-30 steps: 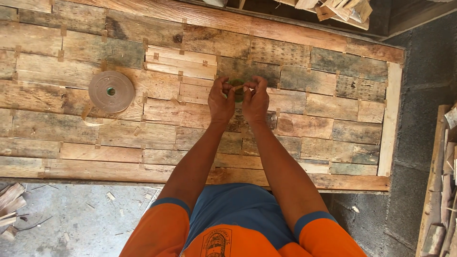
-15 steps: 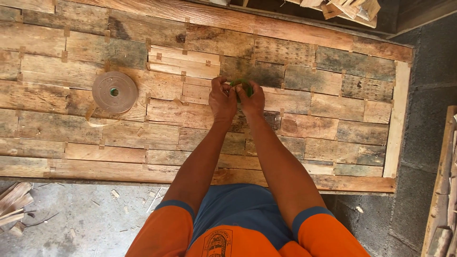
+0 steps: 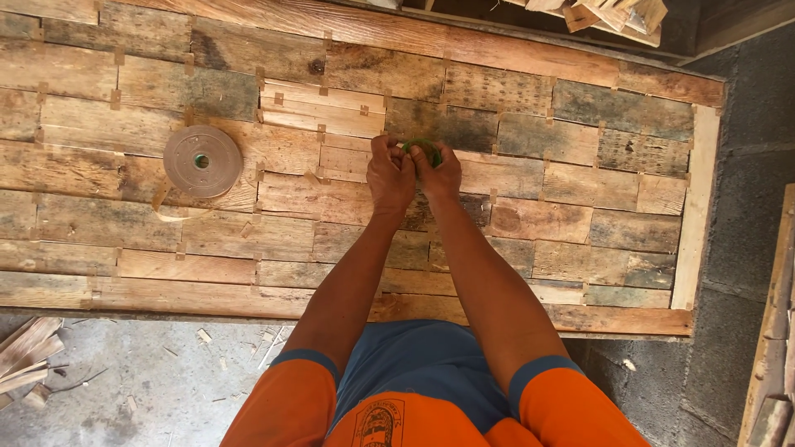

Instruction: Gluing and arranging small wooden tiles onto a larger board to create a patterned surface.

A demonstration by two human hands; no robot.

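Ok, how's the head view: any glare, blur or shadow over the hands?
Head view: even daylight, no glare. The left hand and right hand are sharp on the plank panel; the small green thing between the fingers is mostly hidden. The top right corner falls into deep shadow.

A large panel of wooden planks [image 3: 538, 207] lies flat on the floor in front of the person. Both hands meet over its middle, the left hand [image 3: 389, 174] touching the right hand [image 3: 439, 172], with a small object [image 3: 422, 149] between the fingertips. A roll of tape [image 3: 202, 161] lies on the panel well to their left, and wood scraps [image 3: 25, 356] lie on the floor at the near left.
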